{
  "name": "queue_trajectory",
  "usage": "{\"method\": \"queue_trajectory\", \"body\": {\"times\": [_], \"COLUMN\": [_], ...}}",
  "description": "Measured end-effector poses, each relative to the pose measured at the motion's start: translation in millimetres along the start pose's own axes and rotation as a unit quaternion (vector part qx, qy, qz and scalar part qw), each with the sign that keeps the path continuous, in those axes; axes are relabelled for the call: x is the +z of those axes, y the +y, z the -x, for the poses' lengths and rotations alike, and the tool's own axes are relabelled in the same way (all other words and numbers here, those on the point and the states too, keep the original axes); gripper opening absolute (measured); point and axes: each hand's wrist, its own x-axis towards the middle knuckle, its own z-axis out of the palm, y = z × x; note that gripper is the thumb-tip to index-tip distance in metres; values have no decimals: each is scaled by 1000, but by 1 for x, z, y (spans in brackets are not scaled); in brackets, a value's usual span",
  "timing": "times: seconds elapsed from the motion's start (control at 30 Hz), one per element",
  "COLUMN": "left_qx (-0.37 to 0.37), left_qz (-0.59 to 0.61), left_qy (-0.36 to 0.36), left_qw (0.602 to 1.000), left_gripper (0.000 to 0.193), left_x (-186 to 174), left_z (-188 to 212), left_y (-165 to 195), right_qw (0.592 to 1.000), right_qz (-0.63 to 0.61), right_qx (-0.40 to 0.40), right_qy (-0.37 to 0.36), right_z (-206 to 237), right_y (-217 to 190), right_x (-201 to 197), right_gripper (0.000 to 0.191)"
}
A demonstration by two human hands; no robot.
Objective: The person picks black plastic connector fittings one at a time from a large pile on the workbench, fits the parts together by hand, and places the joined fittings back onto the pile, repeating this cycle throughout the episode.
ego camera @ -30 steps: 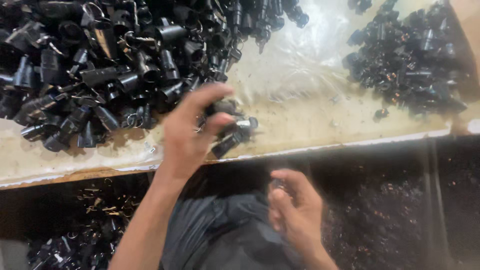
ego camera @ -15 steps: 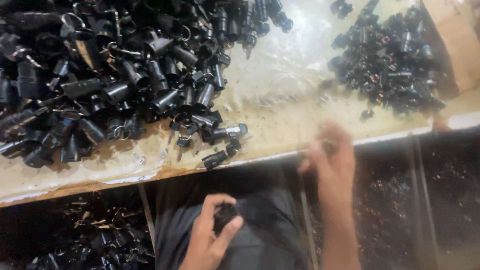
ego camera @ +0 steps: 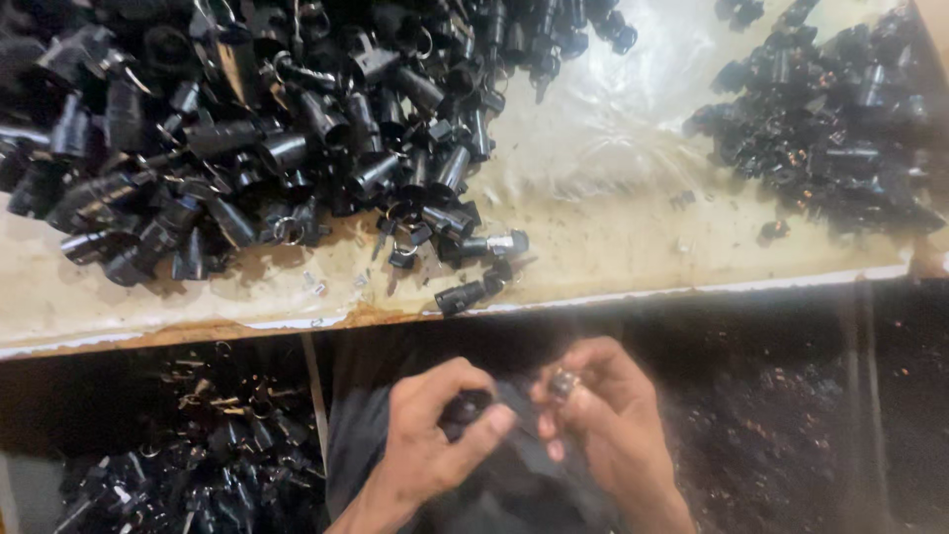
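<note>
While both hands work close together at about six o'clock in the view, below the table edge, the left hand [ego camera: 430, 450] curls its thumb and fingers around a small black plastic piece [ego camera: 465, 407], which sits at the hand's one o'clock, pinched at the fingertips. Only its dark rounded top shows between thumb and forefinger; the rest is hidden in the grip. The right hand [ego camera: 608, 425] is just beside it, at three o'clock from the black piece, with its fingers bent tight on a small shiny metal part [ego camera: 561, 384] held at the hand's eleven o'clock. The two held parts are near each other but apart, with a narrow gap between the fingertips of both hands.

Up at twelve o'clock lies the worn pale table [ego camera: 613, 242], covered with clear plastic sheet. A large heap of black plastic pieces [ego camera: 267, 129] fills its ten-to-twelve o'clock area, and a smaller heap [ego camera: 830, 119] sits at two o'clock. A few loose pieces [ego camera: 474, 267] lie near the table's front edge, directly above the hands. More black parts [ego camera: 198, 455] are piled in a dark space at eight o'clock.
</note>
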Motion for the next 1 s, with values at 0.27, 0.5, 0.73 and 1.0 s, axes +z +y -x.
{"method": "queue_trajectory", "body": {"times": [0.27,0.5,0.73,1.0], "left_qx": [8,93,-120,-369], "left_qz": [23,-88,49,-294], "left_qy": [-1,-83,-76,129], "left_qw": [1000,988,989,872], "left_gripper": [28,62,65,20], "left_x": [7,-12,8,-72], "left_z": [6,-3,31,76], "left_y": [4,18,-12,-70], "right_qw": [987,834,863,817], "right_qz": [95,492,454,491], "right_qx": [48,-237,-221,-111], "right_qy": [119,-80,16,282], "right_z": [12,3,2,-9], "right_y": [12,-13,8,22], "right_x": [8,37,50,-74], "right_gripper": [24,15,5,23]}}
